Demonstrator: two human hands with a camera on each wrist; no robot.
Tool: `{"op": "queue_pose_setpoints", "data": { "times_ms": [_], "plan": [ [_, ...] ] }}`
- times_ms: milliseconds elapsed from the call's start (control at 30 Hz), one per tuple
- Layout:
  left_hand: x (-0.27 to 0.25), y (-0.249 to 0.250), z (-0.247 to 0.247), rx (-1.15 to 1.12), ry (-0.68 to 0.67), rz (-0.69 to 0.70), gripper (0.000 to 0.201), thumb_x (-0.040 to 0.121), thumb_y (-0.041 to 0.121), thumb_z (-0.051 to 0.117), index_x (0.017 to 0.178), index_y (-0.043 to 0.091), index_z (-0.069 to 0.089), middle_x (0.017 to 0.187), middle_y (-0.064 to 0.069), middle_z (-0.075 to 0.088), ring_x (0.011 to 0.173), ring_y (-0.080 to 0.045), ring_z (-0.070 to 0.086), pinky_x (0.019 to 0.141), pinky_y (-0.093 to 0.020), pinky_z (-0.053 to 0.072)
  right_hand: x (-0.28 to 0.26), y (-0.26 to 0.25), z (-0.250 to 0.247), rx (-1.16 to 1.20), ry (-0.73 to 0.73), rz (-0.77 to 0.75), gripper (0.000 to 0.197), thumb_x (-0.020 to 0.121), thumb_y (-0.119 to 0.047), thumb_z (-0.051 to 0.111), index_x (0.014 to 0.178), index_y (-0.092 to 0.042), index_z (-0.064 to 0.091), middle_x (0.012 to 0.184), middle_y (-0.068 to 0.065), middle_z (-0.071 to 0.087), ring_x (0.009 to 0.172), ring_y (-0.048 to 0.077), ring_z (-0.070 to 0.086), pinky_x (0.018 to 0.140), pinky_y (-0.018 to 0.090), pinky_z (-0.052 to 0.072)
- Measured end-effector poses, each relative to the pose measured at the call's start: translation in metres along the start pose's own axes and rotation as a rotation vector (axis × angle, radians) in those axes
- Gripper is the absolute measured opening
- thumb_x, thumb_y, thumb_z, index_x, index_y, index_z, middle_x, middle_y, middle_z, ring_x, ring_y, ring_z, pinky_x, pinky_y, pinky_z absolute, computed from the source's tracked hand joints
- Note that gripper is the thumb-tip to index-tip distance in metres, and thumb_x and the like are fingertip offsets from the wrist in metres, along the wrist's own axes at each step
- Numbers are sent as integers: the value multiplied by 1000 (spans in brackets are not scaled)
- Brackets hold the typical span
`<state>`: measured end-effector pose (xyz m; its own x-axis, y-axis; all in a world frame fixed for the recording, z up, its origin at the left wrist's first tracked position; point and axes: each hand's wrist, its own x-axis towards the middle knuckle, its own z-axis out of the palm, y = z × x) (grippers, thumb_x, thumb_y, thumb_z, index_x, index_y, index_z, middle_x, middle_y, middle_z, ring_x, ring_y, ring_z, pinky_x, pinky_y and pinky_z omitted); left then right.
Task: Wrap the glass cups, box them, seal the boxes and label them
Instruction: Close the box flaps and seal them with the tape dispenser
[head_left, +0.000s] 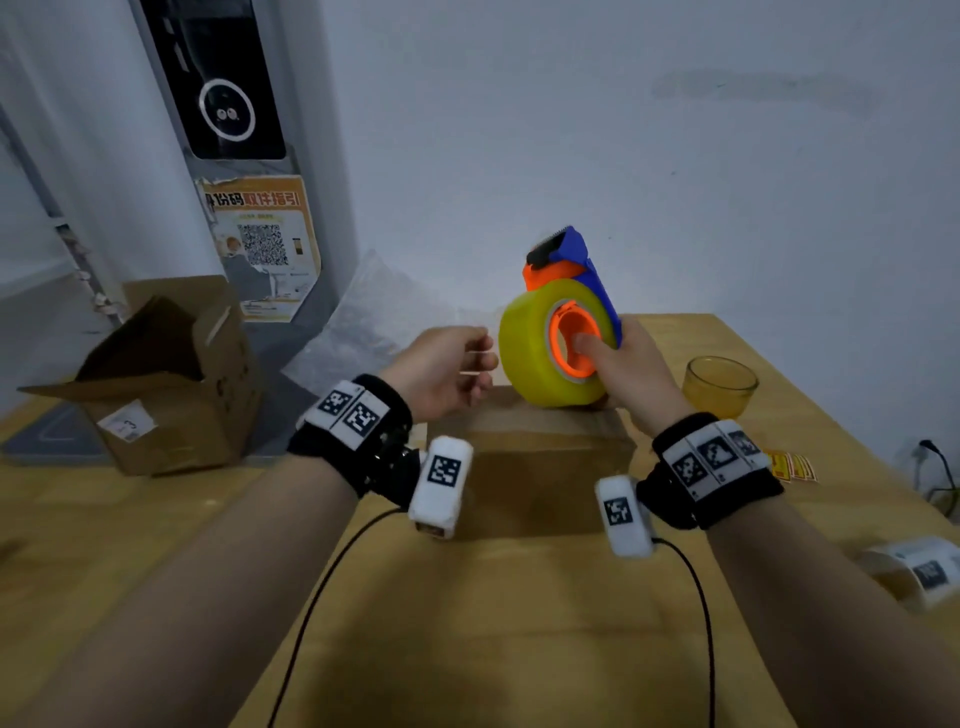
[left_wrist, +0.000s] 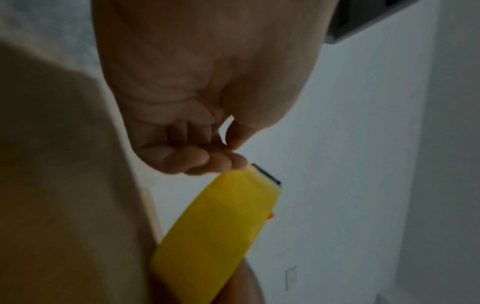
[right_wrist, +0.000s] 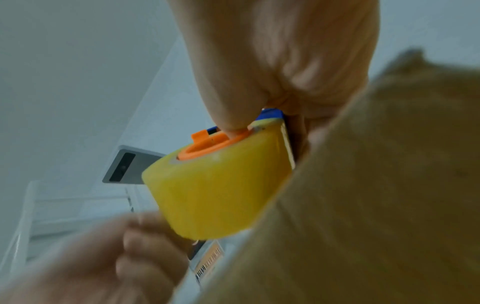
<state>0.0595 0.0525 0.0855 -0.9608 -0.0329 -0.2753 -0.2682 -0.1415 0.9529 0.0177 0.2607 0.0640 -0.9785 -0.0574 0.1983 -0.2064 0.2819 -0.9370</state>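
1. The right hand has its grip around the tape dispenser, thumb pushed into the orange core of the yellow roll, holding it just above the closed box.
2. The left hand sits just beside the roll with fingers curled and thumb meeting fingertips; whether its grip pinches the tape end I cannot tell.
3. My reading: that box looks closed and the sealing step is in hand; labelling remains.
4. One glass cup stands bare on the table to the right, so at least one cup is left to wrap and box.
5. An open box waits far left, bubble wrap behind.
6. A label roll lies near right; nothing blocks the box top.
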Motion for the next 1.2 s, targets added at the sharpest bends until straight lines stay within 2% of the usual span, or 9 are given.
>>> {"op": "queue_pose_setpoints", "data": {
  "times_ms": [67,167,267,433,600,767,900,1100,1200],
  "plan": [
    [-3,-19,1,-118,47,-38,27,109,29,44,87,14,50,70,-7,65,57,-20,63,49,-27,54,0,-8,-7,-3,-2,-10,28,98,-32,65,120,-20,52,106,0,64,98,19,65,80,36,54],
    [-8,-24,-1,-276,20,-65,20,109,24,46,109,5,52,103,-27,69,89,-37,71,76,-42,64,0,-22,-17,-173,62,-133,31,100,-31,63,123,-22,46,104,-1,63,94,22,64,79,43,53],
    [-12,-25,0,-299,-1,-50,22,109,22,46,118,2,52,107,-29,69,94,-39,71,79,-42,63,-3,-27,-21,-457,157,-305,40,98,-25,66,132,-19,44,120,6,59,99,29,58,78,38,43],
    [-15,-29,-9,-238,111,43,26,106,27,52,114,3,60,108,-20,73,103,-37,72,89,-42,59,-13,-17,-15,-888,145,-440,47,96,-20,66,137,-19,44,128,11,51,101,39,53,91,43,40],
    [-28,-29,-16,-188,126,55,32,105,34,54,107,4,66,101,-15,77,99,-32,73,90,-40,59,-17,-7,-15,-598,124,-348,55,94,-26,71,142,-31,46,131,6,61,116,35,56,99,48,48],
    [-39,-25,-15,-141,80,48,37,101,42,60,112,7,68,98,-5,80,93,-28,75,85,-38,59,-24,3,-12,-474,180,-288,56,95,-16,67,146,-26,46,141,2,57,124,31,56,99,43,49],
    [-38,-25,-13,-135,92,73,16,102,27,63,110,15,68,85,3,78,83,-21,73,81,-35,59,-26,6,-14,-399,192,-253,56,96,-14,66,146,-27,45,139,1,58,119,26,59,90,35,50],
    [-35,-27,-15,-70,103,88,15,101,24,63,97,12,70,75,1,71,71,-18,68,70,-30,62,-26,13,-8,-97,208,-74,50,90,-19,77,135,-21,55,116,-4,64,102,17,62,76,28,47],
    [-32,-29,-16,0,179,110,15,99,21,64,89,11,69,65,0,53,51,-12,51,47,-23,50,-27,18,-2,-10,185,-32,46,84,-22,82,123,-20,58,103,-3,69,95,19,67,72,30,51]
  ]
}}
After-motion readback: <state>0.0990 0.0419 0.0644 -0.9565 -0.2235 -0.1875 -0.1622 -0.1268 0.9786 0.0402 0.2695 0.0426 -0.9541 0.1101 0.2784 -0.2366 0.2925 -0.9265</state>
